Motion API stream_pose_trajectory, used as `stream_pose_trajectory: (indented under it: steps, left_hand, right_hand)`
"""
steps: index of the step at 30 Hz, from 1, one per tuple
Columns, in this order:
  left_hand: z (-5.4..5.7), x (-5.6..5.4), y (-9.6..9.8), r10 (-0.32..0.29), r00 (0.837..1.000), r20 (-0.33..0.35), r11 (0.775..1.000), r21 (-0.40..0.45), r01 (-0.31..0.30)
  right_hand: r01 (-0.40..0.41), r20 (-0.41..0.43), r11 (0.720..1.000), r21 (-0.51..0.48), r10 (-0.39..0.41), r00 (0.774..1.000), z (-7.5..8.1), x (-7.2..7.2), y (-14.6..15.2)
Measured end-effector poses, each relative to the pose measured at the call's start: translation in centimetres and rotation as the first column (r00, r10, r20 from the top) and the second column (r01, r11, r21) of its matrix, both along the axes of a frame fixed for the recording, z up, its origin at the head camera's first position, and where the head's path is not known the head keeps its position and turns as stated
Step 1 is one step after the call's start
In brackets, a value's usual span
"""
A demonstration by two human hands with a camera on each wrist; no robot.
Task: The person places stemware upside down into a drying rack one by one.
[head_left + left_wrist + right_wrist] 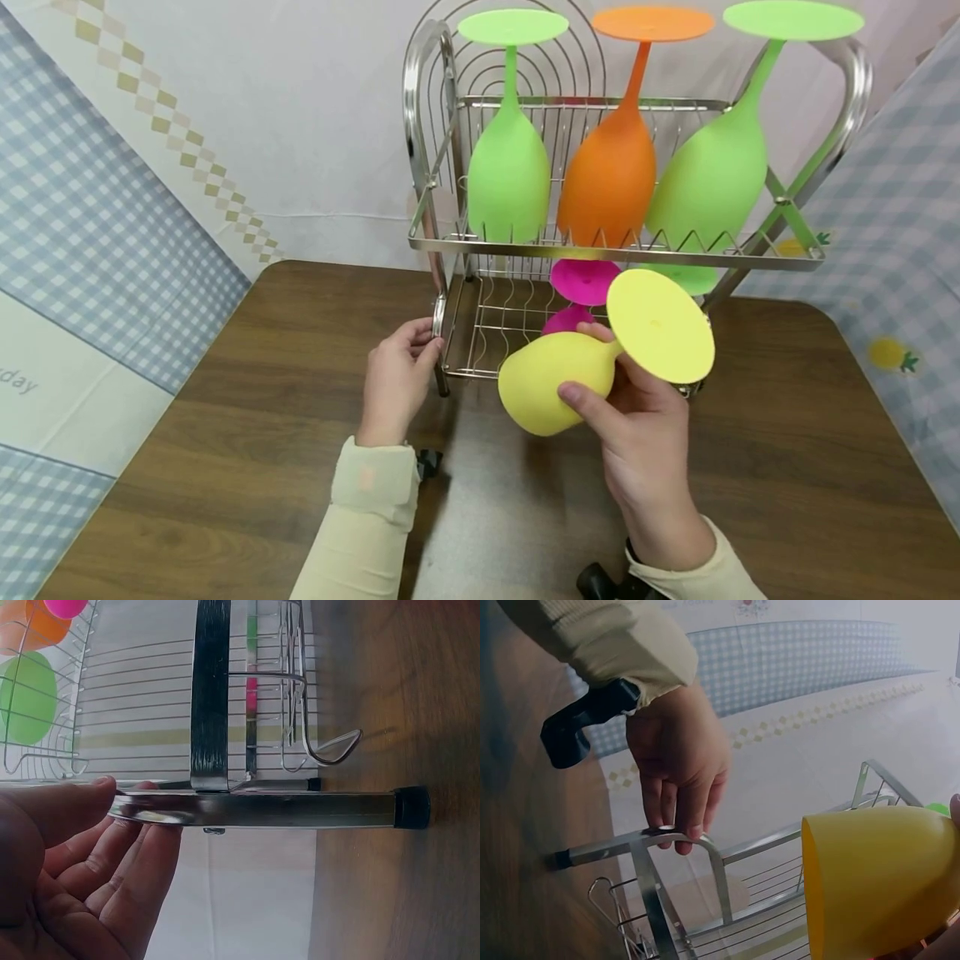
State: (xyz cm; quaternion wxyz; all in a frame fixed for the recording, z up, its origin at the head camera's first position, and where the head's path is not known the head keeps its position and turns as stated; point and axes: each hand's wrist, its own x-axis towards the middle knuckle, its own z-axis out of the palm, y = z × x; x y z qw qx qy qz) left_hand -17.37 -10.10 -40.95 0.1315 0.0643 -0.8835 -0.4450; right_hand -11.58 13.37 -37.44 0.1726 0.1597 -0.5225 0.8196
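The right hand (645, 433) grips a yellow goblet (558, 383) tilted in front of the dish rack's (450, 329) lower shelf, while the left hand (396, 382) holds the rack's frame; its wide foot could knock the pink goblet (583, 281) inside.

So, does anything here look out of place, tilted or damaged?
Nothing looks damaged or spilled. Only the yellow goblet is off the rack: the right hand holds it tilted on its side before the lower shelf. The left hand holds the rack frame.
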Motion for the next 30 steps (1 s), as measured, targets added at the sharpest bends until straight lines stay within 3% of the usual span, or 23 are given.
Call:
stream_pose_trajectory:
  steps: [14, 30]
  left_hand:
    - [-0.2, -0.2, 0.3, -0.002, 1.0, -0.028, 1.0, -0.014, 0.001]
    - [-0.3, -0.1, 0.0, 0.008, 0.999, -0.033, 1.0, -0.017, -0.009]
  right_hand:
    - [0.011, 0.185, 0.989, 0.148, -0.039, 0.982, -0.6, -0.6, -0.6]
    - [-0.028, 0.248, 0.953, 0.3, -0.05, 0.968, -1.6, -1.9, -1.5]
